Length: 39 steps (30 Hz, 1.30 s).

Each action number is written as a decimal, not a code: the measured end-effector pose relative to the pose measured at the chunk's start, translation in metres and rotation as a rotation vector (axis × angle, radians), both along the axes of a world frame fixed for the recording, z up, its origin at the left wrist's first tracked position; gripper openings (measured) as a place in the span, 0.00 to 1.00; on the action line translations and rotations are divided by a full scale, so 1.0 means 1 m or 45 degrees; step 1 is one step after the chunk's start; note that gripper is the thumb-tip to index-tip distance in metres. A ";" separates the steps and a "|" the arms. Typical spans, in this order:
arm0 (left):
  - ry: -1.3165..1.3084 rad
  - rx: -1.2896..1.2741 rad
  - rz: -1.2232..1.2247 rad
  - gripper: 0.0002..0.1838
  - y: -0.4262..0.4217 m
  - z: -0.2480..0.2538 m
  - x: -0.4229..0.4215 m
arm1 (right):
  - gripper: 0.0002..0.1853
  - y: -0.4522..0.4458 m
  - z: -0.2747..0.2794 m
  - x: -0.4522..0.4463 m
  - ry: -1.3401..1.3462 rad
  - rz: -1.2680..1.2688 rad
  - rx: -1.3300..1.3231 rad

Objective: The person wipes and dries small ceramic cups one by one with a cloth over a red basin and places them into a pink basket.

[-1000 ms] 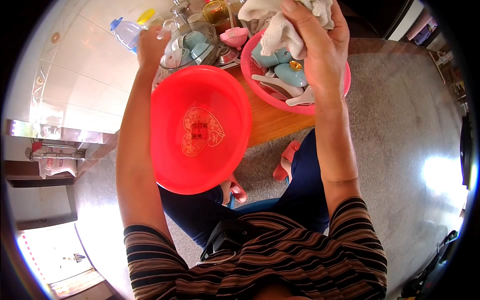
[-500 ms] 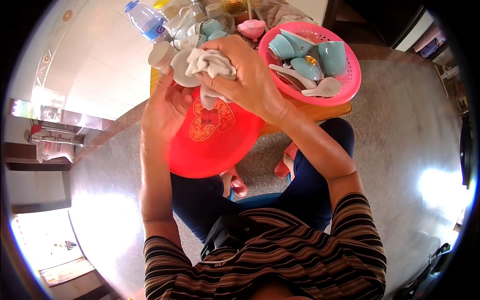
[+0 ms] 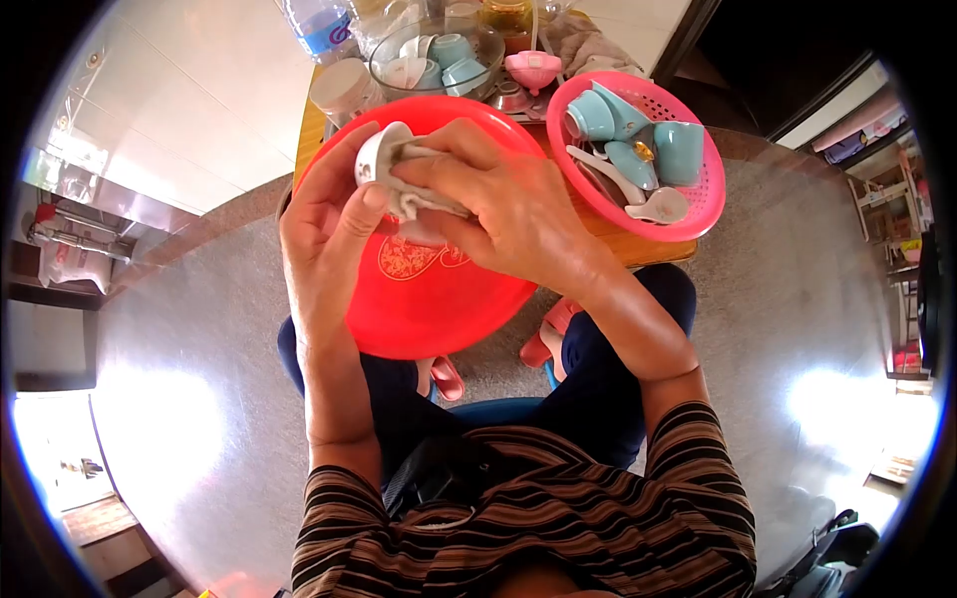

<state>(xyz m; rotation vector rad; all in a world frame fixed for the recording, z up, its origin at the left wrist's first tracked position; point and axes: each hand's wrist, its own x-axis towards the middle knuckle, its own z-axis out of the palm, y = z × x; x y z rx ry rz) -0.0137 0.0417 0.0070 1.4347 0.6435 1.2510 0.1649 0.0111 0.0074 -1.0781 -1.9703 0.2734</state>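
Over the red basin (image 3: pixel 439 309), my left hand (image 3: pixel 324 224) grips a small white cup (image 3: pixel 371 161) by its side, its mouth turned to the right. My right hand (image 3: pixel 498 199) is closed on a pale cloth (image 3: pixel 414 202) and presses part of it into the cup. Its fingertips are partly hidden by the cup's rim and the cloth. A pink basket (image 3: pixel 705 199) to the right holds light-blue cups (image 3: pixel 679 151) and white spoons (image 3: pixel 659 206). Behind the basin, a glass bowl (image 3: pixel 488 40) holds several small cups (image 3: pixel 463 76).
A wooden table (image 3: pixel 588 221) bears the basin and basket. At its back stand a plastic bottle (image 3: pixel 324 30), a lidded jar (image 3: pixel 344 90), a pink item (image 3: pixel 533 69) and a crumpled towel (image 3: pixel 598 48). My knees are below its front edge.
Both hands came together over the basin. The left hand left the glass bowl area and now has a white cup; the right brought the cloth down from above the basket into that cup.
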 end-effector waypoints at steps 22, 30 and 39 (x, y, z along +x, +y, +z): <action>0.034 -0.028 -0.225 0.25 0.005 -0.007 -0.004 | 0.14 0.008 -0.015 -0.016 0.418 0.022 0.055; 0.237 0.100 -0.061 0.29 0.006 -0.008 -0.001 | 0.15 0.018 -0.019 -0.001 0.829 0.487 -0.649; 0.646 0.453 0.179 0.31 0.009 -0.011 -0.006 | 0.16 0.019 -0.024 -0.008 1.103 0.539 -0.917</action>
